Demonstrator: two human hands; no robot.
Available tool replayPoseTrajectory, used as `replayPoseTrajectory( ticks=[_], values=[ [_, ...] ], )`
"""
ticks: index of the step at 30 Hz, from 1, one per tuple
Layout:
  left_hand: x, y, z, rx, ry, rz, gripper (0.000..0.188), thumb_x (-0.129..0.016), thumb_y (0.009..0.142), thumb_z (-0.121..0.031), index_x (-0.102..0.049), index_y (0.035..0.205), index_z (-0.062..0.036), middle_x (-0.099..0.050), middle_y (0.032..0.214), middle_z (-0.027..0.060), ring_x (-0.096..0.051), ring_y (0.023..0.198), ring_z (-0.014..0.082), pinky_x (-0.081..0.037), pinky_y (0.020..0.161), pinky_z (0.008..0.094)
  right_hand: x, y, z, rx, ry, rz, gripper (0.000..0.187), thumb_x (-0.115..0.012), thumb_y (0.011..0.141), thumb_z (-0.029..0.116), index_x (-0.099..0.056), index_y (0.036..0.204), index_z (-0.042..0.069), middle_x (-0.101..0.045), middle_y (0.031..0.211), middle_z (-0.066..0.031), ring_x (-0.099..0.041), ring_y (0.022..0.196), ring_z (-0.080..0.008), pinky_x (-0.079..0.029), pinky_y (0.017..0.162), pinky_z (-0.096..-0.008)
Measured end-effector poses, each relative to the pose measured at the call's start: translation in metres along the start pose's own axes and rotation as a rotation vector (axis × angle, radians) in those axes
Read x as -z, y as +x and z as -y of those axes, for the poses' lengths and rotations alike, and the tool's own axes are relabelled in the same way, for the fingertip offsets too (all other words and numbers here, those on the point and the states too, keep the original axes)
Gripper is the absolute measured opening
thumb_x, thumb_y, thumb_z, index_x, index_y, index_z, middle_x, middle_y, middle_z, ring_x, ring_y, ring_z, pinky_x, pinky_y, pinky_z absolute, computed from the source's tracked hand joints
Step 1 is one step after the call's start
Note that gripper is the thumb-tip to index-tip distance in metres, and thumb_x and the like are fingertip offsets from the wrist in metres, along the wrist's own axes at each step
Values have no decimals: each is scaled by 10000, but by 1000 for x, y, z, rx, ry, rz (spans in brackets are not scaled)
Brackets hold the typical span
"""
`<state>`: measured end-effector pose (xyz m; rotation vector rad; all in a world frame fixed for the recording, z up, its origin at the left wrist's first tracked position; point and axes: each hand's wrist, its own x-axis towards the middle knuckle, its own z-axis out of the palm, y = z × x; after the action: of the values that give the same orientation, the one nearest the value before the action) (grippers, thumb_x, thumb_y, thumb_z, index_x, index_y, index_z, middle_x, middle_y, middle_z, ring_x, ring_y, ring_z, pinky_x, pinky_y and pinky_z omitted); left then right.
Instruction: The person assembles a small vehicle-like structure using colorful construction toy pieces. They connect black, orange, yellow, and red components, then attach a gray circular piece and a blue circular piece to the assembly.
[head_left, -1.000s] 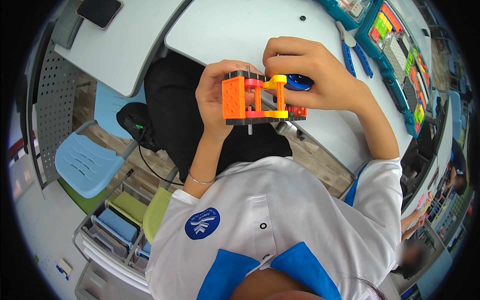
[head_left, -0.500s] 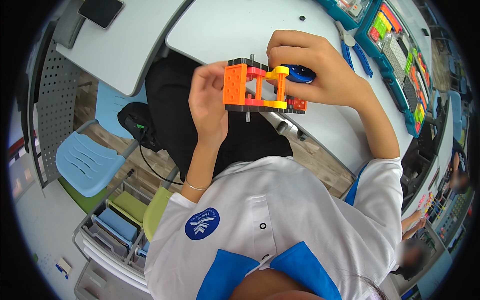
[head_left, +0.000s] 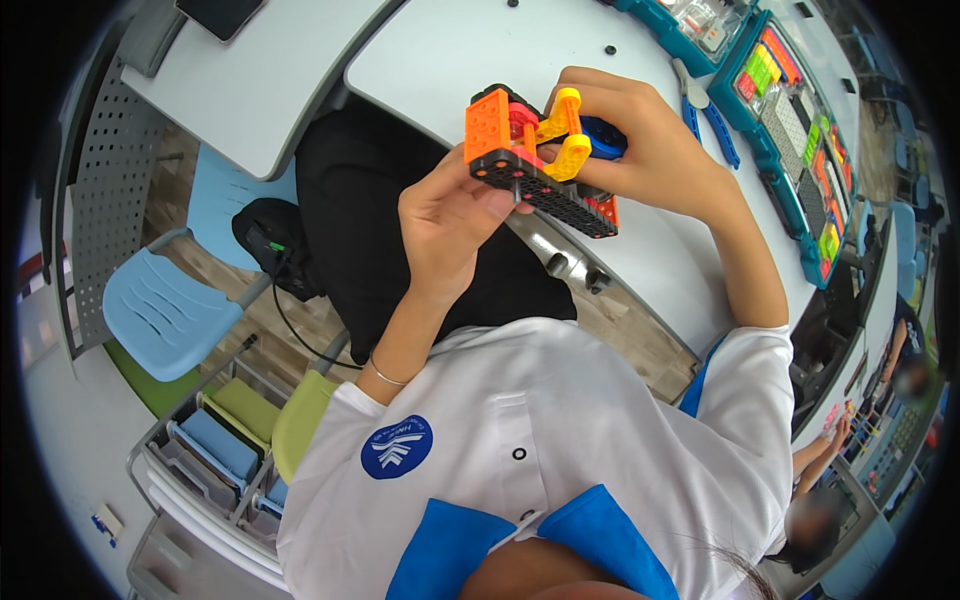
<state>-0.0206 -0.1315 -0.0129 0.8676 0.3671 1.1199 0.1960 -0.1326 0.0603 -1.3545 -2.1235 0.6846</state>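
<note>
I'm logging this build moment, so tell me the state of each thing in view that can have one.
Building-block model: part-built, tilted, held above the table edge.
Left hand: gripping the model's black perforated base from below.
Right hand: clasped on the model's far side by the yellow piece.
Parts tray: open, with sorted coloured pieces.
Blue pliers: lying on the white table, untouched.
Blue chair: unoccupied.

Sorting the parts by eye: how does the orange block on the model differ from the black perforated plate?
The orange block is bright and compact, at the model's left end; the black perforated plate is dark, long and flat, running along the underside. The left hand grips the plate's edge; the right hand steadies the other end. Both have rows of holes.
</note>
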Motion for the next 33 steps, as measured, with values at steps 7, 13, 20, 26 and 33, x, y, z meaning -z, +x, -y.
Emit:
replayPoseTrajectory(
  ticks=[7,13,20,26,33],
  values=[
    [-8,3,2,19,-86,-73,291,-621,933,-26,-635,1214,49,-673,1062,105,-649,843,128,-566,647,263,-1,-2,5,8,7,-46,231,-708,785,153,-616,951,21,-555,851,-117,-590,772,-310,-481,688,-394],
    [5,-2,-2,138,-262,-54,271,-617,842,-111,-632,1099,-26,-619,1063,56,-587,912,125,-485,749,279,-10,-6,21,124,-106,-88,249,-747,755,168,-602,928,62,-551,852,-79,-585,769,-274,-483,635,-378],
    [33,-4,12,223,-411,72,456,-590,839,-345,-587,1209,-79,-600,1205,62,-591,1102,199,-503,942,382,-14,-5,21,136,-87,-103,242,-748,756,177,-600,915,71,-537,826,-72,-575,744,-270,-474,615,-381],
    [32,-3,9,282,-277,-6,500,-593,848,-417,-577,1220,-83,-604,1177,61,-605,1070,195,-504,931,362,-15,-5,21,110,-77,-85,229,-746,771,195,-605,903,72,-539,818,-68,-579,741,-266,-472,604,-378],
    [28,-5,7,329,-511,52,447,-639,842,-474,-571,1132,-140,-620,1108,22,-635,903,97,-501,926,345,-17,-8,30,166,-151,-158,236,-758,772,224,-611,898,88,-552,826,-54,-597,753,-242,-488,580,-366]
  ],
)
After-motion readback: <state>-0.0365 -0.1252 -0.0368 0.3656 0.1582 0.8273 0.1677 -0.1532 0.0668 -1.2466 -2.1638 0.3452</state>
